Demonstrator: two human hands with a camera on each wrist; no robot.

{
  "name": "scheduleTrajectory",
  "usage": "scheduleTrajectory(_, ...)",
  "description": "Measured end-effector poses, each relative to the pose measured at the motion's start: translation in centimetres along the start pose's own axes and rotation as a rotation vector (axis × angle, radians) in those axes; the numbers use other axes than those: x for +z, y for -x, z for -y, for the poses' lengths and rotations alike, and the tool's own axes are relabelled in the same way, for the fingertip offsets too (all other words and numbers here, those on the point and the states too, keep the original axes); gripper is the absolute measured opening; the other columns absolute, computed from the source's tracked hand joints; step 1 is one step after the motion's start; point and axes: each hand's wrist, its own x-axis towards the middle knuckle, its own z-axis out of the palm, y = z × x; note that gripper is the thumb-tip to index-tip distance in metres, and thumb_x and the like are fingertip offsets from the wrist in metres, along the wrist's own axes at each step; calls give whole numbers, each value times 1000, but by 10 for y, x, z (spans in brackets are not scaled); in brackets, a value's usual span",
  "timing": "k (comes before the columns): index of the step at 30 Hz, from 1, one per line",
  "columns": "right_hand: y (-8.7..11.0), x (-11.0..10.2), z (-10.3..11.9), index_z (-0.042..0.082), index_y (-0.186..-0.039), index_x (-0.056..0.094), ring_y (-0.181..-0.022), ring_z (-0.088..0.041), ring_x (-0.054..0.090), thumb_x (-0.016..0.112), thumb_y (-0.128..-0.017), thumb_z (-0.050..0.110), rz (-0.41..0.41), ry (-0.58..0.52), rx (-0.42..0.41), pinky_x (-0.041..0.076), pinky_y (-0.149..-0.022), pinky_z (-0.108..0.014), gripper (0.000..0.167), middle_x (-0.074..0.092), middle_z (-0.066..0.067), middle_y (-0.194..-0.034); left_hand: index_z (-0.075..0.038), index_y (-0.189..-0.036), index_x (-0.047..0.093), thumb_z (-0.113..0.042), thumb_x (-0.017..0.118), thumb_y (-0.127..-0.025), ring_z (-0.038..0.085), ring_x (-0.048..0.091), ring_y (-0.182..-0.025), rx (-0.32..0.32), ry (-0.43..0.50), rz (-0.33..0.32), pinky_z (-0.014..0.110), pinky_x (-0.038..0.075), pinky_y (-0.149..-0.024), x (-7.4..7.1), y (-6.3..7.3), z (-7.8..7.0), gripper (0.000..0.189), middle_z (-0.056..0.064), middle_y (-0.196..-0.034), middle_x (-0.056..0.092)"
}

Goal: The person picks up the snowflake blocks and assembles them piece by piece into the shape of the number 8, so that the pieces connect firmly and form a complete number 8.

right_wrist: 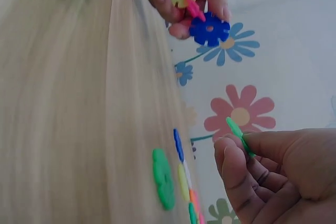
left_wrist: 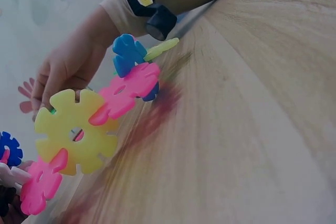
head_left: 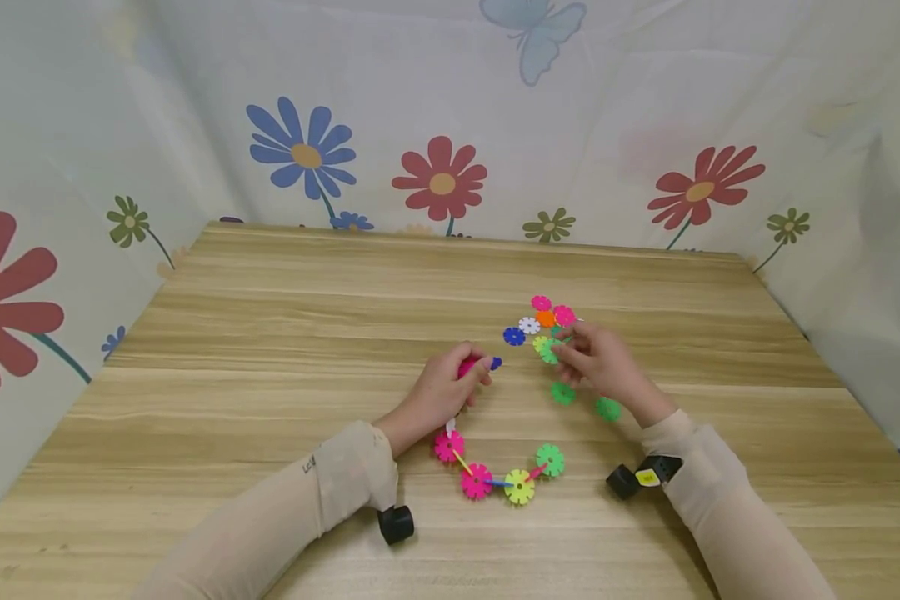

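In the head view my left hand [head_left: 442, 385] grips one end of a chain of notched plastic discs, with a pink disc [head_left: 466, 367] and a blue disc [head_left: 496, 363] showing at the fingers. Below that hand the chain curves over the table through a pink disc [head_left: 477, 481] and a yellow disc [head_left: 519, 487] to a green disc [head_left: 550, 460]. Between thumb and fingertips my right hand [right_wrist: 268, 174] pinches a single green disc [right_wrist: 240, 136], apart from the chain. The right wrist view shows the chain's blue disc [right_wrist: 210, 29] joined to a pink one.
Loose discs lie near the right hand: blue [head_left: 513, 336], white [head_left: 528, 325], orange [head_left: 545, 318] and pink [head_left: 542, 302] among them. Two green discs [head_left: 562, 393] lie nearer me. The wooden table [head_left: 307, 292] meets a flower-printed curtain [head_left: 390, 92] at its back edge.
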Motion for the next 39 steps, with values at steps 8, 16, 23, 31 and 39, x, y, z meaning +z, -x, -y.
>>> scheduleTrajectory(8, 3, 12, 16, -3, -117, 60, -56, -12, 54, 55, -97, 8, 32, -13, -110, 51, -52, -29, 23, 61, -16, -71, -8, -109, 59, -27, 47, -102, 14, 54, -56, 18, -6, 17, 23, 44, -54, 0, -1, -3, 24, 10, -91, 70)
scheduleTrajectory(16, 6, 22, 25, -3, -116, 62, -58, -12, 53, 56, -97, 10, 46, -19, -106, 50, -52, -27, 23, 60, -17, -74, -8, -108, 59, -27, 47, -102, 14, 54, -56, 33, -15, 46, 23, 45, -53, 1, 0, -5, 23, 10, -91, 70)
scheduleTrajectory(23, 7, 28, 25, -2, -118, 63, -59, -11, 53, 56, -97, 9, 49, -12, -124, 50, -53, -28, 26, 61, -13, -73, -8, -105, 59, -25, 47, -102, 14, 51, -54, 60, -51, 72, 22, 42, -53, 4, 1, -7, 21, 11, -79, 63)
scheduleTrajectory(31, 10, 40, 26, -5, -119, 62, -58, -9, 53, 54, -97, 7, -1, -38, -159, 49, -53, -24, 26, 59, -9, -69, -7, -99, 55, -22, 43, -103, 10, 44, -50, 112, -106, 68, 21, 38, -50, 5, 2, -4, 20, 0, -60, 48)
scheduleTrajectory(39, 11, 48, 27, -6, -115, 63, -59, -9, 53, 54, -97, 5, -36, -62, -156, 49, -53, -22, 24, 61, -20, -74, -4, -93, 54, -18, 43, -103, 9, 42, -49, 145, -182, 39, 21, 36, -51, 5, 3, -2, 20, -2, -57, 46)
